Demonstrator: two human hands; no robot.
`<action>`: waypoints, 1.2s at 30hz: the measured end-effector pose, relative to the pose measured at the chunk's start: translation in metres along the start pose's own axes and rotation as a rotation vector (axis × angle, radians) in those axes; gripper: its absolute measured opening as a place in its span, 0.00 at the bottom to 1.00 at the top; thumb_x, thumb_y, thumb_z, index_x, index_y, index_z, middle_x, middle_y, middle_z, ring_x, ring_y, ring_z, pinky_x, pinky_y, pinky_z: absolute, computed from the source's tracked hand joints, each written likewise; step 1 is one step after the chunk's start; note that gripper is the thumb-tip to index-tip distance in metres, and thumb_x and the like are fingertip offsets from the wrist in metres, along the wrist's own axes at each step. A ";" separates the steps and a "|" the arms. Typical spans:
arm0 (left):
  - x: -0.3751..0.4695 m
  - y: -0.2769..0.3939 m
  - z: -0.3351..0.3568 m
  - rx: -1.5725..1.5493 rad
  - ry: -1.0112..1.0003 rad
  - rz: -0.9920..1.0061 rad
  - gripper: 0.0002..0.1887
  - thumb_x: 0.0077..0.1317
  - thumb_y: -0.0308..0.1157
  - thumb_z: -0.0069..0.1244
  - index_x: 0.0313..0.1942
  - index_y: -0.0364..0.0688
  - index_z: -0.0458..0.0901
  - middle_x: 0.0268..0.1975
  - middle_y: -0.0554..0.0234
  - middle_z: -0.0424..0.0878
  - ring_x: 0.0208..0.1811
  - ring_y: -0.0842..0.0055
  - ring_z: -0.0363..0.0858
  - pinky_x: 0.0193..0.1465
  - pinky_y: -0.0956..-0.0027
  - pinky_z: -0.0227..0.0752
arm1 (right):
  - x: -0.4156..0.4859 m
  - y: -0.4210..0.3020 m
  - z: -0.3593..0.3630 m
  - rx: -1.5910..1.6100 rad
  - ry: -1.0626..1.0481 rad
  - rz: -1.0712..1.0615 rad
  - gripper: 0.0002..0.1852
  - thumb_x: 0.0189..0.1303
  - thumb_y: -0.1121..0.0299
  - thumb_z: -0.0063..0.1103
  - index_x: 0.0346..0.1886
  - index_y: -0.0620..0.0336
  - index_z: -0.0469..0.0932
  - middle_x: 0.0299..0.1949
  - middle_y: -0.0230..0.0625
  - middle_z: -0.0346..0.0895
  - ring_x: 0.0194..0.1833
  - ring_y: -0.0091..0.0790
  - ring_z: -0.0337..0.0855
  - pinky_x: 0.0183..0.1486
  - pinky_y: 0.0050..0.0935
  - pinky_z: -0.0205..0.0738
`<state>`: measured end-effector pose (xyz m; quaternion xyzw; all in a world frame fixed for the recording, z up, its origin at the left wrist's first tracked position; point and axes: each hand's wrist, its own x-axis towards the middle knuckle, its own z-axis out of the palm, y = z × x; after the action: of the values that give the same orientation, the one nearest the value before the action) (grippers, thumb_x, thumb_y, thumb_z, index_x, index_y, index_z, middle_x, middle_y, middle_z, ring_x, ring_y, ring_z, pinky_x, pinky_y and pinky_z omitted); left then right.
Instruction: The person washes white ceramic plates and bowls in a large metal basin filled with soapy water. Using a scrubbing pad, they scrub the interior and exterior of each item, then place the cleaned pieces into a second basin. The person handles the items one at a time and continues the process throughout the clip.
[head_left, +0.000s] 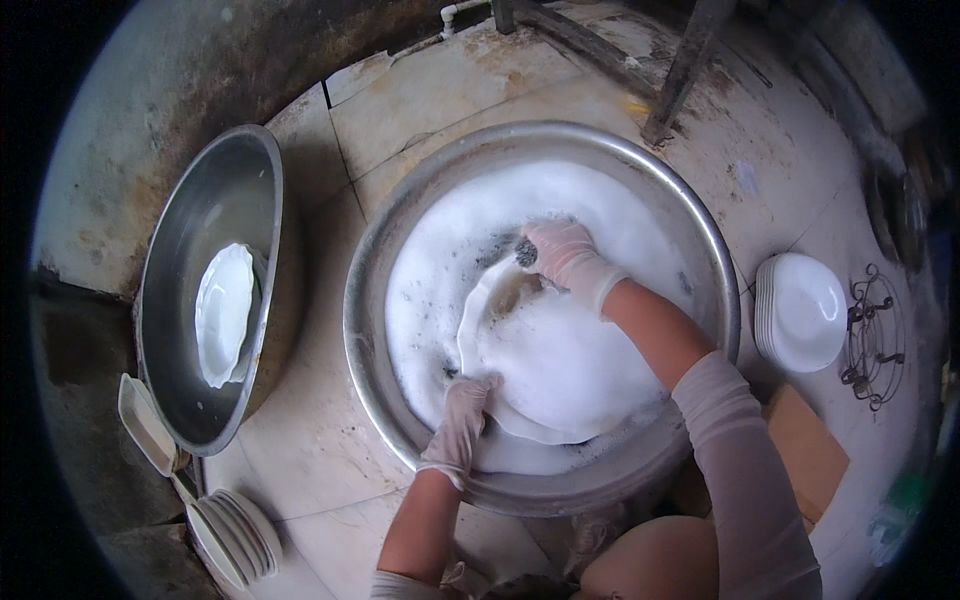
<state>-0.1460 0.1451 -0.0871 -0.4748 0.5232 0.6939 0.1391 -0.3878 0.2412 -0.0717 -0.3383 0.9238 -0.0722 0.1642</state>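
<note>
A large round metal basin (375, 247) stands before me, filled with white suds (442, 217). In it lies a white plate (471, 319) with a wavy rim, much of its face under foam. My left hand (465, 409), in a thin translucent glove, grips the plate's lower left rim. My right hand (568, 255), gloved too, presses a metal scouring pad (526, 253) at the plate's upper edge. Its fingertips are partly hidden in the foam.
A second metal basin (184, 217) at left holds white scalloped dishes (225, 315). Stacked plates (240, 536) and a rectangular dish (146, 424) stand below it. At right are a white plate stack (806, 311), a wire rack (874, 337) and cardboard (806, 450). A post (682, 75) rises behind.
</note>
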 end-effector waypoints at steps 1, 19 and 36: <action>-0.002 0.005 -0.001 0.036 0.014 -0.048 0.07 0.52 0.26 0.54 0.32 0.34 0.80 0.20 0.66 0.75 0.23 0.77 0.75 0.24 0.74 0.67 | 0.000 -0.007 -0.007 0.029 -0.018 0.057 0.24 0.45 0.49 0.66 0.42 0.51 0.75 0.38 0.35 0.79 0.44 0.40 0.79 0.49 0.36 0.70; -0.023 0.021 0.016 -0.167 0.043 0.477 0.18 0.50 0.18 0.50 0.45 0.35 0.75 0.37 0.65 0.79 0.33 0.79 0.76 0.36 0.77 0.70 | -0.002 -0.040 0.027 0.334 0.315 -0.323 0.16 0.46 0.57 0.62 0.39 0.48 0.79 0.44 0.32 0.78 0.50 0.39 0.73 0.53 0.40 0.64; -0.032 0.030 0.007 -0.115 -0.006 0.431 0.24 0.50 0.19 0.51 0.51 0.31 0.72 0.38 0.64 0.79 0.36 0.80 0.76 0.41 0.77 0.71 | -0.006 -0.081 0.009 0.206 0.077 0.014 0.17 0.50 0.52 0.57 0.42 0.44 0.79 0.43 0.33 0.78 0.48 0.40 0.75 0.52 0.35 0.70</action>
<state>-0.1539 0.1483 -0.0436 -0.3570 0.5717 0.7377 -0.0381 -0.3316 0.1827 -0.0586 -0.3102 0.9194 -0.1785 0.1631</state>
